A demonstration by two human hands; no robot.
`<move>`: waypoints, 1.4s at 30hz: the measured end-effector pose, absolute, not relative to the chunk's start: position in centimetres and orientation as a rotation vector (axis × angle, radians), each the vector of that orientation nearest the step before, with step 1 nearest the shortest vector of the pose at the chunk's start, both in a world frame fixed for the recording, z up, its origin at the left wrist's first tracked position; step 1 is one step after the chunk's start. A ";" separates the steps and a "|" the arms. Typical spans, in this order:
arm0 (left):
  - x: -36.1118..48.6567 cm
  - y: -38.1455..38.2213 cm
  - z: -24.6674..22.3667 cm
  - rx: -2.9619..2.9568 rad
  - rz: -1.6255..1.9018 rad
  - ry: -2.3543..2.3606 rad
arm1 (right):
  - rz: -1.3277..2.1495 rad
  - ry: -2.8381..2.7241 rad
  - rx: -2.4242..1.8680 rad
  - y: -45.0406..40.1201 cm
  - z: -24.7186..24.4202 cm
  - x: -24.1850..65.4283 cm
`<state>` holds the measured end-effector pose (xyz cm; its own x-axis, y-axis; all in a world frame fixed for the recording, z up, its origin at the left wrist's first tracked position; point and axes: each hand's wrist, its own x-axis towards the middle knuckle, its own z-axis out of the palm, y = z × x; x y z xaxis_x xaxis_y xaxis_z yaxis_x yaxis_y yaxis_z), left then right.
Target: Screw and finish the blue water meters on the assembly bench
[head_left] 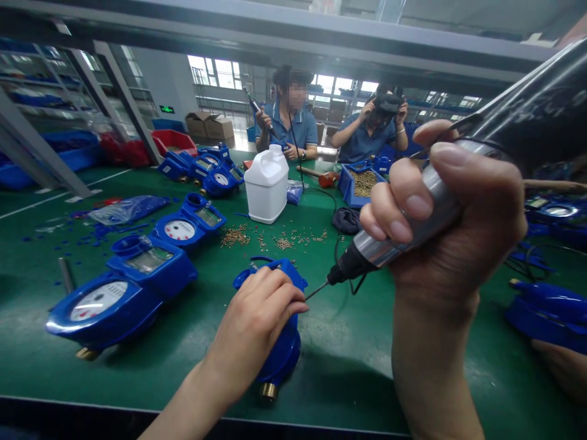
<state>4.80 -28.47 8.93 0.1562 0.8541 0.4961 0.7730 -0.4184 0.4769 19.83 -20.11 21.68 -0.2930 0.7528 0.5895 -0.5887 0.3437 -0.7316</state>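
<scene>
My right hand (pixel 449 201) is wrapped round a silver and black electric screwdriver (pixel 408 226), which slants down to the left. Its thin bit ends beside the fingertips of my left hand (pixel 259 311). Those fingers are pressed together at the right side of a blue meter (pixel 282 360), and whatever lies between them is too small to make out. The meter rests on the green table with its brass fitting toward me; my left hand covers much of its top.
Blue meters (pixel 107 299) stand at the left, others farther back. A white jug (pixel 267 184) is behind scattered screws (pixel 236 236). A blue bin of screws (pixel 360 183) stands beyond. Two people sit across the green table (pixel 348 342); another person's arm (pixel 562 360) reaches in at right.
</scene>
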 end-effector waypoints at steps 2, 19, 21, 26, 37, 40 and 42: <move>4.9 -28.5 9.0 2.275 1.146 1.576 | 1.316 -1.330 -0.159 -20.2 21.7 19.8; 5.1 -32.8 4.8 2.105 1.354 2.108 | 1.112 -1.410 -0.252 -18.4 20.2 19.1; 6.6 -33.6 3.4 2.216 1.406 2.132 | 1.134 -1.403 -0.221 -17.7 19.7 19.0; 10.2 -33.4 1.9 2.500 1.466 2.137 | 1.198 -1.461 -0.250 -16.5 18.3 19.8; 12.0 -33.1 1.3 2.536 1.399 2.299 | 1.319 -1.480 -0.280 -15.6 16.4 21.3; 12.1 -33.0 1.6 2.554 1.403 2.290 | 1.374 -1.461 -0.252 -15.2 15.6 20.6; 12.2 -33.0 1.7 2.571 1.377 2.289 | 1.407 -1.450 -0.248 -15.0 15.2 20.2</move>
